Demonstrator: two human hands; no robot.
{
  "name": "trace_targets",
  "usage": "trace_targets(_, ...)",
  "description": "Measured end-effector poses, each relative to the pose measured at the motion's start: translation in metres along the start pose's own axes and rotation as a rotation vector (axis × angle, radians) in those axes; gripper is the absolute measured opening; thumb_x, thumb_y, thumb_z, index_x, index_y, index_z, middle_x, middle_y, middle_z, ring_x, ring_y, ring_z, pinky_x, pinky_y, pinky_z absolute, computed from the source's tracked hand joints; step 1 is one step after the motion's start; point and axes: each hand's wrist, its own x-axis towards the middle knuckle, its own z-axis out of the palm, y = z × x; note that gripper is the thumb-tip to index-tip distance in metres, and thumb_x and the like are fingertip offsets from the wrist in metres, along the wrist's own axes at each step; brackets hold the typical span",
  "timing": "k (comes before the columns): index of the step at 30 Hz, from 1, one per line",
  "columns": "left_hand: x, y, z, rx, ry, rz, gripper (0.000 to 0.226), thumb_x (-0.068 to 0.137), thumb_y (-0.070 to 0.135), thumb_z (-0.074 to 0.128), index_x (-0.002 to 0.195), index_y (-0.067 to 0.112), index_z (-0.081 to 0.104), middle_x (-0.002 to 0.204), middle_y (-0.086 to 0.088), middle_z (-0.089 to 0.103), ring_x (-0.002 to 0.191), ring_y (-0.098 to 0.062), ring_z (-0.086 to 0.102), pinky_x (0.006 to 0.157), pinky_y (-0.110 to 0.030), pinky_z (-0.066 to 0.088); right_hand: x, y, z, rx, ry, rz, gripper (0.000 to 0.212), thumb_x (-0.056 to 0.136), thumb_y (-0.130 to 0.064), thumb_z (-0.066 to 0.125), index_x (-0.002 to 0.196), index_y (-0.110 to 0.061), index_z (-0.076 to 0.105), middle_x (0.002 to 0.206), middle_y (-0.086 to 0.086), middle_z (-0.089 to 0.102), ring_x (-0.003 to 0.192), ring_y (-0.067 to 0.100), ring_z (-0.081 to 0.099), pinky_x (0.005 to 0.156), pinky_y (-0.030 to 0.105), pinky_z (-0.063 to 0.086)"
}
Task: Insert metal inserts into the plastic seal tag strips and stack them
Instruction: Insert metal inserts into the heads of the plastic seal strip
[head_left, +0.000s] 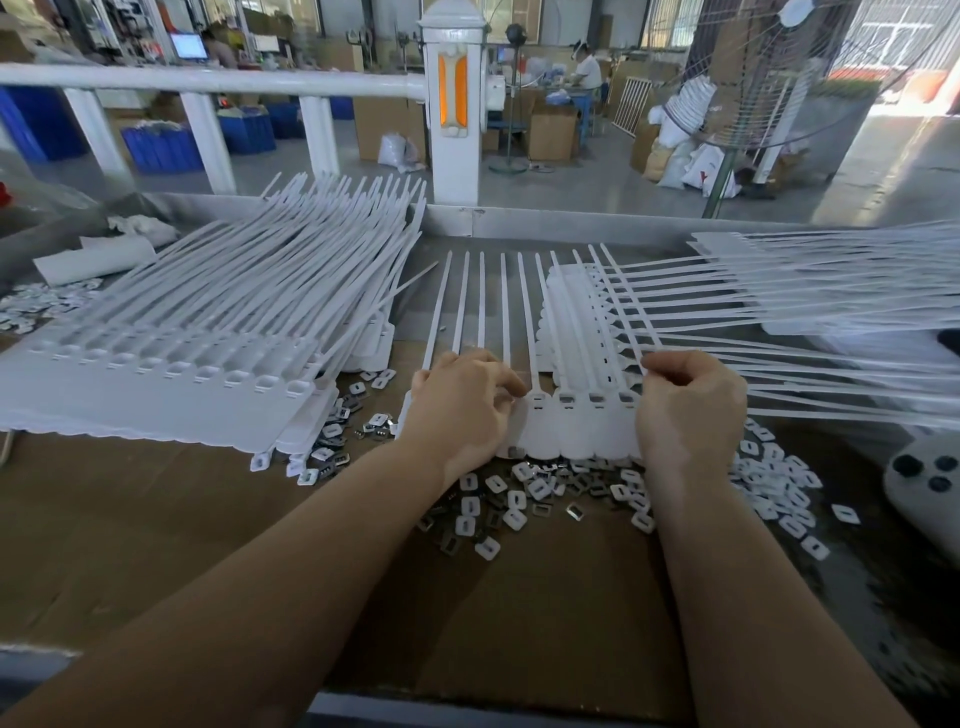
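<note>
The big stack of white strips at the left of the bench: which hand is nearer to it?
Left. The left hand lies just right of the stack, on the strip being worked; the right hand is farther right, at that strip's other end.

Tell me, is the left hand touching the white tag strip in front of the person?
Touching. In the head view the left hand lies on the tag strip, fingers curled onto its sockets.

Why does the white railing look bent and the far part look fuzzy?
Head view: the wide lens curves the railing near the edge; the strips at right are smeared; the far workshop is soft and daylight washes out the upper right corner.
</note>
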Motion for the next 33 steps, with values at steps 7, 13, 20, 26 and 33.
trace_targets(7, -0.003, 0.001, -0.008, 0.121, -0.007, 0.024, 0.02, 0.092, 0.028, 0.052, 0.104, 0.034, 0.066, 0.114, 0.015, 0.059, 0.111, -0.013, 0.044, 0.094, -0.035, 0.026, 0.0, 0.0, -0.005, -0.132, 0.001, 0.082, 0.036, 0.082, 0.0, 0.045, 0.103, -0.024, 0.064, 0.111, -0.001, 0.06, 0.093, 0.016, 0.053, 0.102, 0.051, 0.036)
trace_targets(13, -0.014, 0.03, -0.01, -0.129, -0.125, 0.135, 0.011, 0.085, 0.027, 0.065, 0.094, 0.032, 0.07, 0.081, 0.026, 0.05, 0.089, 0.0, 0.048, 0.101, -0.037, 0.031, -0.001, -0.001, -0.006, -0.09, -0.017, 0.1, 0.036, 0.08, 0.001, 0.043, 0.094, -0.025, 0.062, 0.101, -0.005, 0.057, 0.085, 0.013, 0.051, 0.102, 0.051, 0.037)
trace_targets(20, -0.023, 0.059, 0.003, -0.094, -0.293, 0.293, 0.02, 0.079, 0.045, 0.067, 0.093, 0.032, 0.072, 0.076, 0.02, 0.051, 0.089, -0.006, 0.046, 0.099, -0.038, 0.029, -0.003, -0.005, -0.005, -0.069, -0.021, 0.13, 0.033, 0.078, 0.001, 0.044, 0.088, -0.027, 0.059, 0.087, -0.011, 0.046, 0.085, 0.012, 0.047, 0.101, 0.05, 0.037)
trace_targets(26, -0.023, 0.056, 0.008, 0.014, -0.283, 0.351, 0.019, 0.087, 0.04, 0.058, 0.101, 0.033, 0.07, 0.092, 0.012, 0.056, 0.095, -0.011, 0.044, 0.082, -0.031, 0.018, -0.004, -0.005, -0.005, -0.061, -0.03, 0.137, 0.032, 0.078, -0.001, 0.045, 0.086, -0.029, 0.059, 0.078, -0.015, 0.044, 0.084, 0.012, 0.048, 0.099, 0.051, 0.039)
trace_targets(33, -0.022, 0.04, 0.0, -0.474, -0.238, 0.075, 0.009, 0.088, 0.021, 0.061, 0.091, 0.019, 0.07, 0.081, 0.013, 0.064, 0.079, 0.001, 0.058, 0.07, -0.005, 0.041, -0.003, -0.004, -0.006, -0.071, -0.04, 0.115, 0.029, 0.08, -0.002, 0.047, 0.087, -0.028, 0.059, 0.08, -0.012, 0.05, 0.085, 0.016, 0.054, 0.099, 0.051, 0.039)
